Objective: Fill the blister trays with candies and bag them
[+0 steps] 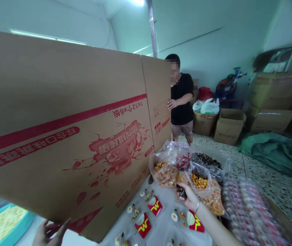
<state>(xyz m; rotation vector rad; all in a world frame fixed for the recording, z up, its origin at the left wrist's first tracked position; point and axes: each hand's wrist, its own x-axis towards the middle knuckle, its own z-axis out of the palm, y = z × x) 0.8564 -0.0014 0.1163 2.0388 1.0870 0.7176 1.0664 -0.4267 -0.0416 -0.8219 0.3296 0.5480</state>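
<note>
A large flattened cardboard box (66,112) with red print stands upright across the left and middle. At its lower edge, my left hand (51,234) has its fingers closed on the cardboard. My right hand (188,200) is closed around a bunch of small dark pieces (181,192), over the front of several open plastic bags. Small orange pieces (199,181) fill one bag beside this hand. Below it, red packets with a yellow mark (143,225) and small egg-like pieces (174,216) lie in groups on a pale tabletop (161,235).
A co-worker (183,99) in black holds the box's far edge. Behind my right hand lies a bag of dark pieces (208,160). Rows of wrapped packs (250,208) stand at right. A turquoise tub (20,232) sits at lower left; cartons (229,126) stand behind.
</note>
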